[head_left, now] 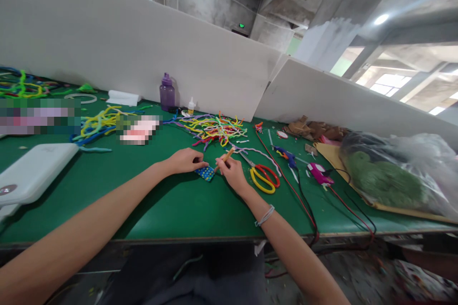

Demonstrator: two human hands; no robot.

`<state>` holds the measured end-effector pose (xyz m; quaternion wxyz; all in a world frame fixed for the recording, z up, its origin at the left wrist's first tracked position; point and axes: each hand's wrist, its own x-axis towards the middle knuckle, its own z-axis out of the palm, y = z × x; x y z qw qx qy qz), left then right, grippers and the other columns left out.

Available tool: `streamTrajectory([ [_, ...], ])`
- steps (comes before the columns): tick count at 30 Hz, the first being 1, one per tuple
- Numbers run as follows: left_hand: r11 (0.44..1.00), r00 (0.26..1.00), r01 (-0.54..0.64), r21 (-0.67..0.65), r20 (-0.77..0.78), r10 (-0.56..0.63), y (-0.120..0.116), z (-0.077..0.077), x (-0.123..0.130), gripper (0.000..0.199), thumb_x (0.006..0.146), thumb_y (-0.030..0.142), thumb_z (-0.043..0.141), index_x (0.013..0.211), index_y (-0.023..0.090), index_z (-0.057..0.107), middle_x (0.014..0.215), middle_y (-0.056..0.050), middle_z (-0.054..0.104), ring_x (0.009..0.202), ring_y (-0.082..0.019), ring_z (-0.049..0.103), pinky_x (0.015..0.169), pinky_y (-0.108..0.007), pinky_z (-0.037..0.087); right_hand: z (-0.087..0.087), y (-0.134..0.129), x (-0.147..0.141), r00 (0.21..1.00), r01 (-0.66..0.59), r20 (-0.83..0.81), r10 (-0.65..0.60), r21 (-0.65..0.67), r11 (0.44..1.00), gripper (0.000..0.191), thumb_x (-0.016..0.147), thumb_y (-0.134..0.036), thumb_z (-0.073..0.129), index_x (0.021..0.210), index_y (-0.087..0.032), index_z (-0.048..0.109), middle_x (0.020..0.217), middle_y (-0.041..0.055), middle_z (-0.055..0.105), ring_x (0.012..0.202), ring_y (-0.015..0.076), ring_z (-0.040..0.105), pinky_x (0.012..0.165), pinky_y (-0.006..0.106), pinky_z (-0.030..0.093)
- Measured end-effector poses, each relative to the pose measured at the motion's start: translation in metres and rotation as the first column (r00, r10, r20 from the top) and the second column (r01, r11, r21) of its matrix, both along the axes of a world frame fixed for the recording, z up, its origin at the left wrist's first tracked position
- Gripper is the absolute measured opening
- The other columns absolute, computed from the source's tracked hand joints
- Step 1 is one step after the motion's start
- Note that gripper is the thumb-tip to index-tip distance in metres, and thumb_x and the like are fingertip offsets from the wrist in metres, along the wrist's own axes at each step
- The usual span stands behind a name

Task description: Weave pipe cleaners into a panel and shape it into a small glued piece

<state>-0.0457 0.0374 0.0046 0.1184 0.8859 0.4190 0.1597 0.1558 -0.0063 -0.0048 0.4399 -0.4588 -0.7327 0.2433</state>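
Near the middle of the green table my left hand (186,160) pinches the upper left corner of a small blue patterned piece (205,174) with yellow and green spots. My right hand (233,175) is closed around a slim wooden-handled tool (227,154), tilted with its top up and to the right. The tool's lower end is at the right edge of the patterned piece; its tip is too small to make out. Just right of my right hand lie scissors (264,178) with red and yellow handles. A pile of colourful fuzzy stems (218,128) lies beyond both hands.
A purple bottle (167,93) and a small glue bottle (191,105) stand by the white partition (143,38). To the right are a blue glue gun (285,156), a magenta device (319,174) with cords, and a plastic bag (400,171). A white power bank (39,171) lies left.
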Motion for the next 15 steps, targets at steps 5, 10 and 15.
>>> streamTrajectory([
  [5, 1.000, 1.000, -0.001, 0.000, 0.004, 0.001, 0.0003, -0.0004, 0.0003, 0.046, 0.077, 0.059, 0.041, 0.060, 0.018, 0.055, 0.053, 0.000, 0.055, 0.047, -0.011, 0.044, 0.047, -0.022, 0.022, -0.0001, 0.0001, -0.0002, 1.000, 0.001, 0.000, -0.001, -0.003, 1.000, 0.034, 0.082, -0.044, 0.042, 0.073, -0.016, 0.059, 0.055, -0.0016, 0.054, 0.047, 0.0099, 0.048, 0.050, 0.021, 0.037],
  [10, 1.000, 1.000, -0.003, -0.010, 0.000, 0.003, -0.0006, 0.0010, 0.0008, 0.047, 0.077, 0.059, 0.041, 0.059, 0.018, 0.055, 0.054, 0.000, 0.056, 0.047, -0.011, 0.045, 0.047, -0.022, 0.022, -0.0005, 0.0002, -0.0003, 1.000, -0.002, -0.007, 0.002, -0.004, 1.000, 0.033, 0.082, -0.043, 0.042, 0.073, -0.016, 0.059, 0.056, -0.0014, 0.055, 0.047, 0.0099, 0.049, 0.050, 0.020, 0.037],
  [15, 1.000, 1.000, -0.010, -0.004, -0.021, 0.010, -0.0016, 0.0022, 0.0012, 0.047, 0.078, 0.059, 0.040, 0.060, 0.019, 0.056, 0.055, -0.001, 0.057, 0.048, -0.012, 0.046, 0.048, -0.023, 0.023, -0.0006, -0.0002, -0.0005, 1.000, 0.000, -0.012, 0.000, -0.003, 1.000, 0.033, 0.082, -0.043, 0.043, 0.072, -0.016, 0.058, 0.054, -0.0020, 0.053, 0.046, 0.0095, 0.047, 0.049, 0.020, 0.037],
])
